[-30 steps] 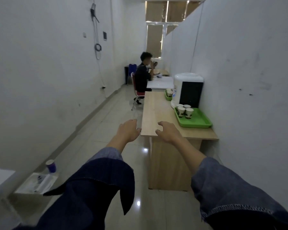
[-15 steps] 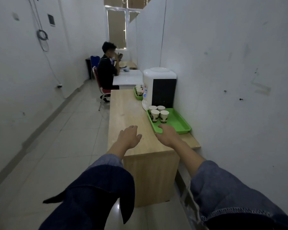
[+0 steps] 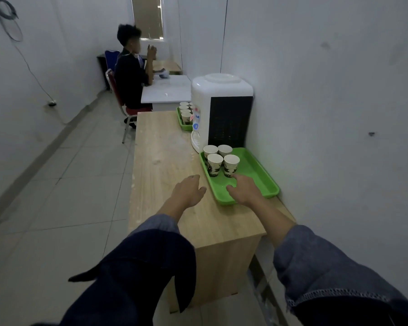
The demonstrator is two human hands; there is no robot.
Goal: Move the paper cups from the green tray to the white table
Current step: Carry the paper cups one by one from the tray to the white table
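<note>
A green tray [image 3: 257, 175] lies on a wooden table, against the right wall. Several paper cups [image 3: 222, 160] with dark print stand upright in its far left corner. My right hand [image 3: 244, 190] hovers over the near part of the tray, fingers apart, its fingertips just short of the nearest cup. Left of the tray, my left hand [image 3: 190, 190] is held above the wood, open and holding nothing. The white table [image 3: 165, 92] stands beyond the wooden one.
A white water dispenser [image 3: 219, 109] stands right behind the tray. Past it sits a second green tray [image 3: 181, 121] with more cups. A person sits on a red chair [image 3: 118, 100] at the white table. Tiled floor runs along the left.
I have come closer to the wooden table. My right hand has moved from the table's near edge to above the tray, and my left hand has advanced over the tabletop.
</note>
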